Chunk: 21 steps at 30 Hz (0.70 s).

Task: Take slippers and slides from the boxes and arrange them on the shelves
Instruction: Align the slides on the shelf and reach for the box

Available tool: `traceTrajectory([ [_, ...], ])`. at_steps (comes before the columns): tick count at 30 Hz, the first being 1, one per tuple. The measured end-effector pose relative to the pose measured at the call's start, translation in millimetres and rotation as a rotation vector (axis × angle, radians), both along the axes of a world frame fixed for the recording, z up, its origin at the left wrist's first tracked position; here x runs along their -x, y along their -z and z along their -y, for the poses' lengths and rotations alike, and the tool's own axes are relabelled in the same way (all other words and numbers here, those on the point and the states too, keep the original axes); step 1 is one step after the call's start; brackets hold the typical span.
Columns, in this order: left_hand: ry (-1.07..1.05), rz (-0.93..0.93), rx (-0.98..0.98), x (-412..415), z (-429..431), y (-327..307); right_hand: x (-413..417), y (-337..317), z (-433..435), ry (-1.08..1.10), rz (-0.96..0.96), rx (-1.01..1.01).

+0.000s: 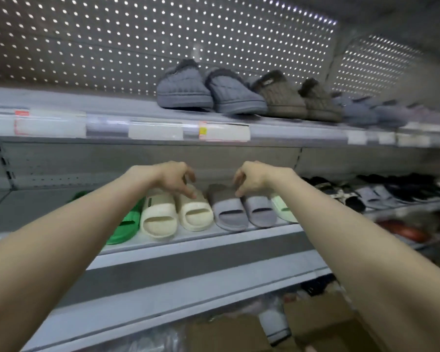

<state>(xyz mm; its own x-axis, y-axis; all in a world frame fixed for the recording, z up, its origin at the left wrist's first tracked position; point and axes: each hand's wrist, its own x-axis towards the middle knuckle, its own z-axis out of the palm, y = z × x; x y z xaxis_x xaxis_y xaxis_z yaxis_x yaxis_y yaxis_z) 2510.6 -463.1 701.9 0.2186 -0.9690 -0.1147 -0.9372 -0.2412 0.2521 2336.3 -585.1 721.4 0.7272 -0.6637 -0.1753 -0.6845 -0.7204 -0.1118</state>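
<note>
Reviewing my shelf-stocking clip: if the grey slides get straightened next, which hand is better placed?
Right, probably. The right hand hangs directly over the grey slides, fingertips at their rear edge; the left hand is over the cream slides beside them.

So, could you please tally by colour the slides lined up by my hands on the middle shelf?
Bright green slides: 2, one mostly hidden behind the left arm
Cream slides: 2
Grey slides: 2
Pale green slide: 1, partly behind the right arm
Total: 7
</note>
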Motion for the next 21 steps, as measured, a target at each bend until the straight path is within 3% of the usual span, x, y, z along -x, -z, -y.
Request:
traceTrajectory([
  [12, 0.37, -0.009, 0.024, 341, 68, -41, 361, -53, 15, 0.288, -0.023, 0.035],
  [21, 0.593, -0.003, 0.116, 501, 139, -87, 535, -89, 43, 0.49, 0.026, 0.106],
])
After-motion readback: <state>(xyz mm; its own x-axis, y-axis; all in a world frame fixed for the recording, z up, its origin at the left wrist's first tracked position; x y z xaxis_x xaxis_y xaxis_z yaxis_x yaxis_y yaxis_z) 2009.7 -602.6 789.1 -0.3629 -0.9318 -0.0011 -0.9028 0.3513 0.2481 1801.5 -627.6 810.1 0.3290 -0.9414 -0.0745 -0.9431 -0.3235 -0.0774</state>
